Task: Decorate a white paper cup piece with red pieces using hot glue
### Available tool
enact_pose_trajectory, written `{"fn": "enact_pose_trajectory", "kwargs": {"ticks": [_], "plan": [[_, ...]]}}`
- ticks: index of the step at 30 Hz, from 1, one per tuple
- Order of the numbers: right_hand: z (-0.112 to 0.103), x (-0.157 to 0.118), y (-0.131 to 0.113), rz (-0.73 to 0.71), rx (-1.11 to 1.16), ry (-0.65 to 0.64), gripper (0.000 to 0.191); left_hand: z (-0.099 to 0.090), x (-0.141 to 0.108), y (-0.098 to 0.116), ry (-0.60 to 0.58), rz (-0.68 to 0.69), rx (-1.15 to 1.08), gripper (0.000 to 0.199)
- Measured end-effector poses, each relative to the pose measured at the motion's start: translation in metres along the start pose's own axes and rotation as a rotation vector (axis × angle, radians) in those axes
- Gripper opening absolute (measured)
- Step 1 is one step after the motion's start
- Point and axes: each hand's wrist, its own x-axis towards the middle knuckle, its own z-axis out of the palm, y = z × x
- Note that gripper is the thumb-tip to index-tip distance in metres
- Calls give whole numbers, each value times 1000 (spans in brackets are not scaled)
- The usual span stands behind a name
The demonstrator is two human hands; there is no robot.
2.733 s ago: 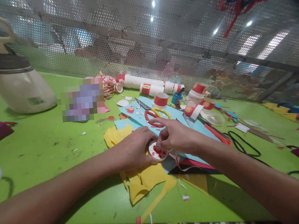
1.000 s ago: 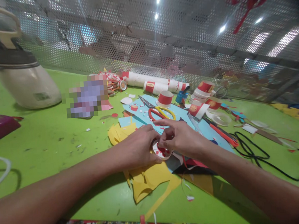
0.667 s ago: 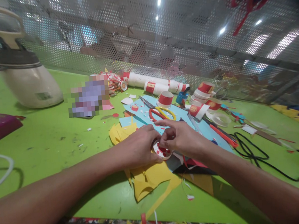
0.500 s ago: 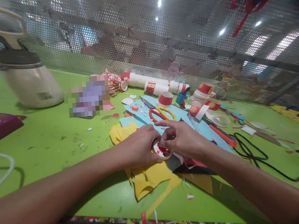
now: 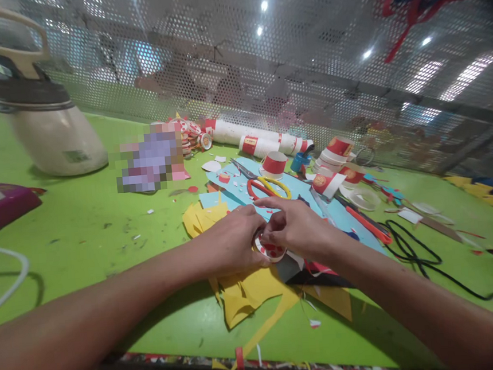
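A grey perforated metal screen [image 5: 235, 53] rises behind a bright green counter [image 5: 82, 239], with lights glowing through its holes. From my remote seat I see two bare hands near the middle. The left hand [image 5: 236, 237] grasps a small round white piece dotted with red patches [image 5: 274, 254], its grip curled around the left side, thumb at the near edge. The right hand [image 5: 297, 224] bends over that piece, fingertips at its upper face; I cannot tell whether this grip pinches anything or only presses. The piece sits between both hands, above crumpled yellow sheets [image 5: 251, 294].

Just beyond, I see scissors with red and yellow handles [image 5: 287, 186] lying on a light blue sheet [image 5: 231, 177] near an overturned red-and-white paper cup [image 5: 274, 164]. A red-handled cutter [image 5: 368, 226] lies to the right, near a looped black cord [image 5: 414, 251]. Further back, a long row of nested white-and-red paper cups [image 5: 246, 131] lies on its side, and a cream jug with a dark collar [image 5: 59, 138] stands far left.
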Motion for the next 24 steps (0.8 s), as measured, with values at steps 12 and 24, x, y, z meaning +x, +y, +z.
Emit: {"fn": "enact_pose_trajectory", "kwargs": {"ticks": [12, 24], "plan": [[1, 1, -2, -11, -79, -26, 71, -2, 1, 2, 3, 9, 42, 22], [2, 1, -6, -34, -137, -44, 53, 3, 3, -3, 44, 69, 11, 25]]}}
